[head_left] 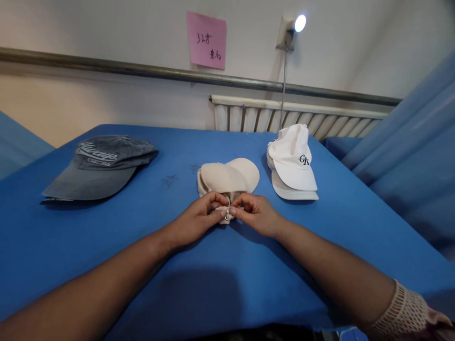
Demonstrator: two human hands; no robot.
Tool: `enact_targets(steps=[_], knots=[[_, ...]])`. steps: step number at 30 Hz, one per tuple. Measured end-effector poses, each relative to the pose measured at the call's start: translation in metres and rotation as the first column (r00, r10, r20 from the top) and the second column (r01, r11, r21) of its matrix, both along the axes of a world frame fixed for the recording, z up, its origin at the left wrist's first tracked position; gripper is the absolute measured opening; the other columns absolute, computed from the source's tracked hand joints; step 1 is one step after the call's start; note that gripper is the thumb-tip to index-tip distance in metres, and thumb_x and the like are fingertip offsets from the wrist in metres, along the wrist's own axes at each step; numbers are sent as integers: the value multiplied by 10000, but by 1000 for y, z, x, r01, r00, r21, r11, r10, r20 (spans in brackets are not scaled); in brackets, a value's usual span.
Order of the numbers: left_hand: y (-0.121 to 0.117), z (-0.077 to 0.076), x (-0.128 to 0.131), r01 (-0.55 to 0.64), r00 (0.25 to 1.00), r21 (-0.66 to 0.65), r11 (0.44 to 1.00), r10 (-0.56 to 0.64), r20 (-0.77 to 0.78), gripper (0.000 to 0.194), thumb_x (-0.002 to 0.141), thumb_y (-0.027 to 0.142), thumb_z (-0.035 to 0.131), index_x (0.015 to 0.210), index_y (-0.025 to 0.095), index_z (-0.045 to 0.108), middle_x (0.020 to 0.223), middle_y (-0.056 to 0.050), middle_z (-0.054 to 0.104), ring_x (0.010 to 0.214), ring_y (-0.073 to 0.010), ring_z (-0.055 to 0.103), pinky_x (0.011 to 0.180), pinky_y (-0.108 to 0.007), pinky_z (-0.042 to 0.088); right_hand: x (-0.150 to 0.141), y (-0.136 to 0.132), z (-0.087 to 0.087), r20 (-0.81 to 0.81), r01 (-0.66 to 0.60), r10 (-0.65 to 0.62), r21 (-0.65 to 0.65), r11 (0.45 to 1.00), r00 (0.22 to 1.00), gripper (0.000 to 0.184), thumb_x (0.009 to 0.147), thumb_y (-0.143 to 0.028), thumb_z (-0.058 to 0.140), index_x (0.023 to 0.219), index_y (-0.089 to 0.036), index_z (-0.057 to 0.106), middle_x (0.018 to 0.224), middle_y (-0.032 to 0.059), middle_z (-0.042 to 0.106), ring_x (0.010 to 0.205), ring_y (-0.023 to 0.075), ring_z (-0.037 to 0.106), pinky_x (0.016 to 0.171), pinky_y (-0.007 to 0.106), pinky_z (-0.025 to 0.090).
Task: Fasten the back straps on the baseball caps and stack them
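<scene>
A beige baseball cap (223, 177) lies on the blue table in front of me, its brim pointing away to the right. Its back strap (223, 220), with a small metal buckle (228, 216), faces me. My left hand (202, 213) pinches the strap from the left, thumb beside the buckle. From the other side, my right hand (258, 213) pinches the strap with thumb and fingers. Both thumbs nearly meet at the buckle. The fingers hide part of the strap and the cap's rear opening.
Dark grey caps (101, 166) lie stacked at the left on the blue table (170, 293). White caps (293, 161) with a dark logo are stacked at the right. Behind are a radiator (249, 116), a metal rail (142, 70) and a pink note (206, 41). A blue curtain (408, 156) hangs right.
</scene>
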State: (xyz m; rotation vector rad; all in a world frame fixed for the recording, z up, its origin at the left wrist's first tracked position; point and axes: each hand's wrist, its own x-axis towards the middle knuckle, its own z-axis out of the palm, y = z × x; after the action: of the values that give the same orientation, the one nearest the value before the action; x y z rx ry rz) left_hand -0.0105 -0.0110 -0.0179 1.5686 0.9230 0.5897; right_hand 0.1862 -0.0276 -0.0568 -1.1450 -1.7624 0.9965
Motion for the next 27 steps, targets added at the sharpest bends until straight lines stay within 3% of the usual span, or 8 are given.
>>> enact_targets(steps=[5,9,13,15,17,20,22,27], knots=[[4,-1,-4,10,998,131,991,-2,-64,190,854,368,597,917,193,560,831,-4,570,761,-141,547,698,-271,465,-3,-2,1,-63,16,-16,6,1000,998,142,833,-332,679,829,-190,692,728,-13,619,619,97,517,540,215,366],[6,-1,-6,39,996,153,987,-26,-91,206,846,368,617,927,192,547,799,3,601,724,-143,568,646,-261,469,-4,-2,-1,-207,-47,16,-144,989,978,174,805,-344,696,856,-177,705,754,0,663,621,103,546,574,238,406],[7,-3,-10,17,969,369,929,75,-234,208,848,388,624,918,195,594,810,-2,643,728,-158,596,657,-278,478,-4,1,-4,-304,-75,-7,-256,964,953,224,746,-375,750,794,-165,687,738,2,666,639,110,557,619,259,436],[6,-5,-11,-12,945,556,831,191,-265,215,845,399,643,920,200,607,847,-9,662,764,-175,612,701,-306,491,-5,2,-4,-346,-54,-52,-289,956,937,253,730,-394,767,763,-163,669,726,0,658,644,110,552,640,268,445],[4,-5,-10,-21,930,755,655,290,-225,187,856,374,654,912,200,612,930,-34,672,864,-202,621,799,-351,499,-7,3,-4,-375,-6,-115,-307,952,920,262,723,-399,771,737,-164,654,702,-7,643,635,106,534,638,265,442],[-4,-6,-6,50,935,894,445,294,-199,103,898,293,621,911,191,621,984,-64,656,945,-211,608,877,-374,490,-11,2,-5,-390,59,-185,-315,947,902,245,715,-386,764,716,-170,648,678,-17,624,624,102,512,622,258,429],[-9,-7,-2,108,935,885,454,255,-245,89,923,269,589,915,186,621,962,-63,645,908,-197,610,839,-350,503,-13,2,-5,-400,78,-206,-313,946,893,233,715,-380,757,712,-174,648,676,-17,624,623,104,512,618,257,431],[-9,-12,3,79,930,808,584,249,-271,89,931,267,578,908,197,626,966,-41,644,901,-179,624,821,-318,510,-17,2,-7,-421,110,-232,-295,949,877,219,703,-369,751,704,-179,644,681,-11,641,623,109,537,615,255,447]])
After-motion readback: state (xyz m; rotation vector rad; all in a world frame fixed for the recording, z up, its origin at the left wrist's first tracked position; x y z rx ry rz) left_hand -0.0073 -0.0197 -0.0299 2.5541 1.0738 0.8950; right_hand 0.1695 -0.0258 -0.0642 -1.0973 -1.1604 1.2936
